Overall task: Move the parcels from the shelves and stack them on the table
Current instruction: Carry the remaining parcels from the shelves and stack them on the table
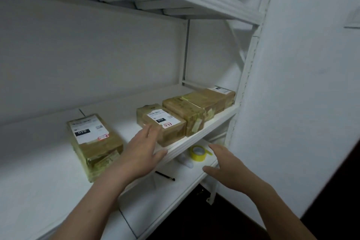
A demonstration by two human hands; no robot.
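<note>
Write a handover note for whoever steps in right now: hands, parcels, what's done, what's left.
Left hand: open, empty, fingertips at the near corner of the middle labelled parcel.
Right hand: open, empty, hovering in front of the lower shelf.
Parcels: four on the middle shelf. One labelled parcel lies apart on the left; the middle one, a plain taped parcel and the far parcel sit in a row to the right.
Lower shelf holds yellow tape and a pen, not parcels.
Done: cannot tell; table out of view.
Left: all four parcels.
</note>
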